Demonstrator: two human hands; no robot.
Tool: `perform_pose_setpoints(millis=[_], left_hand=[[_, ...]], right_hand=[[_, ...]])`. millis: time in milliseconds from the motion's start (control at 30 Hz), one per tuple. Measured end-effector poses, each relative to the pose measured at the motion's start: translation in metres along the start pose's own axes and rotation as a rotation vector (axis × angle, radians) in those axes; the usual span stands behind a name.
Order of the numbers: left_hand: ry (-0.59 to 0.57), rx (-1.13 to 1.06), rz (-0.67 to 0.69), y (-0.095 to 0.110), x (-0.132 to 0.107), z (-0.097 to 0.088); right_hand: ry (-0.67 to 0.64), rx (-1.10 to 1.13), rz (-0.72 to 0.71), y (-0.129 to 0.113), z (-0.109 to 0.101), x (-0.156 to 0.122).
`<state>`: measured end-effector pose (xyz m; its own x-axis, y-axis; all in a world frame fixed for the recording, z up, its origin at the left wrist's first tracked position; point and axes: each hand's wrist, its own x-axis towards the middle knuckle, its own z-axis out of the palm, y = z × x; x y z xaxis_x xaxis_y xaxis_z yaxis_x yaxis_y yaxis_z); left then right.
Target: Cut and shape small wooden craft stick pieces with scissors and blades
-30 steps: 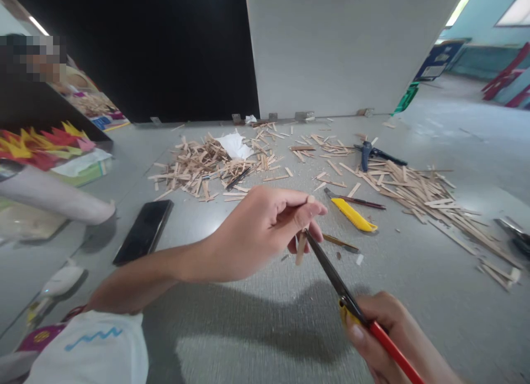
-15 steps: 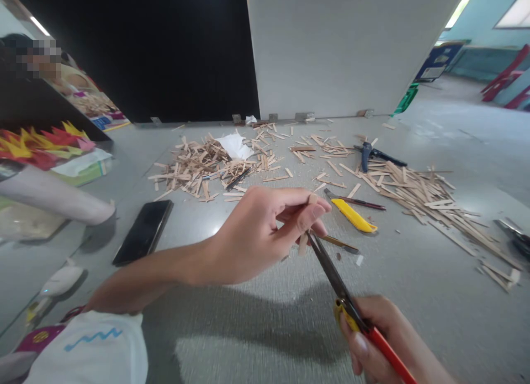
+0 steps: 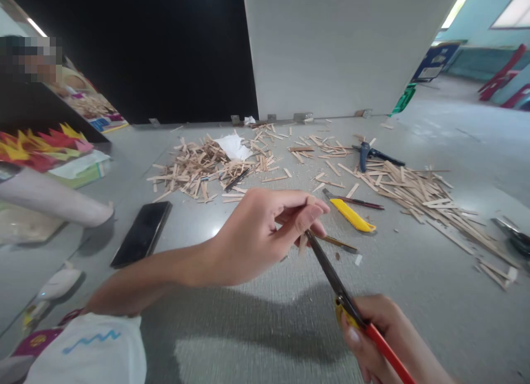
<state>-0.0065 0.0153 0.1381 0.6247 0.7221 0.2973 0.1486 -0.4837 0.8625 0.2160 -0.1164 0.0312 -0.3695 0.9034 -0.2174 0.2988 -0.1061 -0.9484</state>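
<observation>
My left hand (image 3: 273,229) pinches a small wooden strip (image 3: 303,244) between thumb and fingers; most of the strip is hidden by the fingers. In my right hand (image 3: 381,334) is a pair of scissors (image 3: 331,273) with a red and yellow handle. The blades point up and left, their tips at the strip just under my left thumb. Whether the blades are closed on the strip I cannot make out. Past the fingertips lie a yellow box cutter (image 3: 351,215) and a thin brownish blade-like tool (image 3: 340,244).
Behind my hands are a heap of short wooden strips (image 3: 194,168) and longer strips (image 3: 430,199), with dark pliers (image 3: 368,154) on them. A black phone (image 3: 142,233) lies left, near a pale tube (image 3: 62,199). A black-and-white panel (image 3: 314,58) stands behind. Another person sits far left.
The view has shifted very slightly. Both hands keep nearly the same pose, and the end of the strip below the left thumb has turned a little.
</observation>
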Motion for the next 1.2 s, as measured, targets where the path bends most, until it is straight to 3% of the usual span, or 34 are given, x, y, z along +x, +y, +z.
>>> perform_pose_setpoints(millis=[233, 567, 800, 967, 1100, 1200], left_hand=[[-0.019, 0.0, -0.007, 0.002, 0.0, -0.001], [-0.045, -0.003, -0.004, 0.0, 0.002, -0.002], [-0.063, -0.035, -0.026, 0.001, 0.003, -0.003], [-0.004, -0.071, -0.03, 0.001, 0.006, -0.006], [0.026, -0.135, -0.078, 0.001, 0.007, -0.007], [0.028, -0.182, -0.105, 0.0, 0.005, -0.005]], right_hand=[[-0.024, 0.024, 0.015, 0.0, -0.001, 0.002], [0.005, 0.045, 0.143, -0.034, 0.001, -0.004], [-0.036, 0.103, 0.093, -0.032, -0.003, -0.004], [-0.047, 0.169, 0.17, -0.033, -0.004, -0.009], [0.041, 0.198, 0.112, -0.029, -0.005, -0.016], [0.022, 0.188, 0.043, -0.025, -0.008, -0.019]])
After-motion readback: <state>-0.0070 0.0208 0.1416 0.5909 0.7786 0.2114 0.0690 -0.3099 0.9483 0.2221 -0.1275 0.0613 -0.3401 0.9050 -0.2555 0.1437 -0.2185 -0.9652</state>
